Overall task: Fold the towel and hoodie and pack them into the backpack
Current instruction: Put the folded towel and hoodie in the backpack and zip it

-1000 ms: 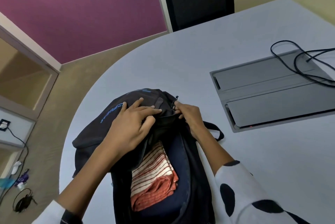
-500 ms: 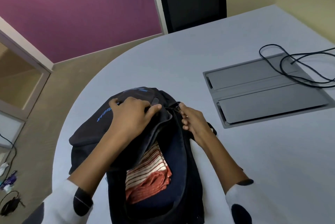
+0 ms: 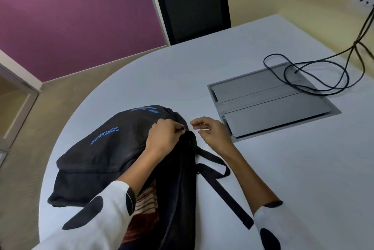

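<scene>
On the grey table (image 3: 202, 71) — backpack (image 3: 105, 148), blue lettering unreadable — left hand (image 3: 164, 138) pinches its zipper, right hand (image 3: 212, 132) loose.

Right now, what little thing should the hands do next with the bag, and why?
Probably pull the zipper along toward the body. The left hand has a pinching grip at the top of the black fabric backpack, seemingly on a zipper pull. The opening nearer the person gapes, showing the red-and-white striped towel. The right hand hovers free and could steady the bag.
</scene>
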The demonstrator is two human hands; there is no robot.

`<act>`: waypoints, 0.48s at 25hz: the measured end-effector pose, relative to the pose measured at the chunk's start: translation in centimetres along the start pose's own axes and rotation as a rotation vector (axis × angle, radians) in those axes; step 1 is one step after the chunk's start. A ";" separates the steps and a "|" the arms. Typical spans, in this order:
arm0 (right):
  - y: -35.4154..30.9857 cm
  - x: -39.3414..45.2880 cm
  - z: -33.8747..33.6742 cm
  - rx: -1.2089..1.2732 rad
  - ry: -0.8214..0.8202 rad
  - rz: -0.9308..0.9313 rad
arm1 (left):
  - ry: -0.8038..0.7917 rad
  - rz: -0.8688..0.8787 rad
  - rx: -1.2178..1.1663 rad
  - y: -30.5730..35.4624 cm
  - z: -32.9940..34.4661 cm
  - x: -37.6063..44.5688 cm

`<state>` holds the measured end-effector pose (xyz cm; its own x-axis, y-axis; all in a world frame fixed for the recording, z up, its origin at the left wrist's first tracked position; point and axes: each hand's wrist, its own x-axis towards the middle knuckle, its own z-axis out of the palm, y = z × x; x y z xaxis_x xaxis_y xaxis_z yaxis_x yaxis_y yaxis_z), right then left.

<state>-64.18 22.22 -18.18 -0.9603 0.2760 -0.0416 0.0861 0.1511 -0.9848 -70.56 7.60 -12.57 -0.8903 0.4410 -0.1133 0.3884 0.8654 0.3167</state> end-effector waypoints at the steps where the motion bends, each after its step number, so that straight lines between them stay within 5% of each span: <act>1: 0.4 0.4 0.5 -0.074 0.008 -0.035 | 0.009 -0.011 -0.051 -0.1 0.0 0.0; 4: 1.0 0.8 3.6 -0.240 -0.114 -0.106 | 0.039 0.018 -0.086 -0.6 0.0 -0.3; 12: 2.1 2.5 4.6 -0.327 -0.095 -0.187 | 0.141 0.177 -0.119 -1.9 0.7 -1.7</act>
<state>-67.60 18.87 -21.17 -0.9863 0.1285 0.1031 -0.0274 0.4891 -0.8718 -69.62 5.34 -13.67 -0.8386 0.5383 0.0835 0.5178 0.7401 0.4291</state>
